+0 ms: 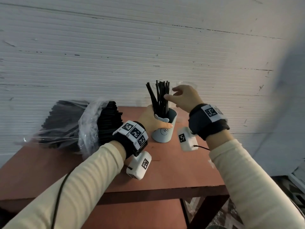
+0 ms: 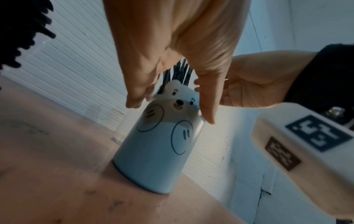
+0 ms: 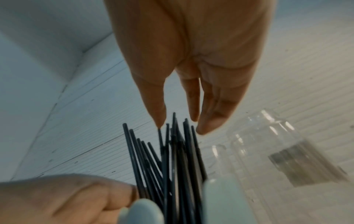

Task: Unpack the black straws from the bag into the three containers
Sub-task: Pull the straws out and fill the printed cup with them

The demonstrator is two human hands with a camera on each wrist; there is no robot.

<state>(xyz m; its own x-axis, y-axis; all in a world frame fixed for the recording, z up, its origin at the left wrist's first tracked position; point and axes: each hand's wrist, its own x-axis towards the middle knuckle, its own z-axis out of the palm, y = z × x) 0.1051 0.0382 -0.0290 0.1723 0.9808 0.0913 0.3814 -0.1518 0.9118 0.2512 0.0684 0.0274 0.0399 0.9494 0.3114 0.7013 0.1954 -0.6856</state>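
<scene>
A light blue cup (image 1: pixel 163 129) with a bear face stands on the red-brown table (image 1: pixel 165 171) and holds several black straws (image 1: pixel 160 98) upright. My left hand (image 1: pixel 153 121) grips the cup near its rim, thumb across the front. The left wrist view shows the thumb and fingers of that left hand (image 2: pixel 170 109) on either side of the cup (image 2: pixel 162 144). My right hand (image 1: pixel 171 95) hovers at the straw tops. In the right wrist view, the right hand (image 3: pixel 180 125) has straight fingers and holds nothing above the straws (image 3: pixel 172 159). A clear bag (image 1: pixel 85 126) full of black straws lies at the left.
Clear plastic cups (image 1: pixel 186 85) stand behind the blue cup by the ribbed white wall (image 1: pixel 115 47), and they show again as clear plastic cups (image 3: pixel 268 144) in the right wrist view. The table's front edge (image 1: pixel 165 190) is near me, with a lower shelf beneath.
</scene>
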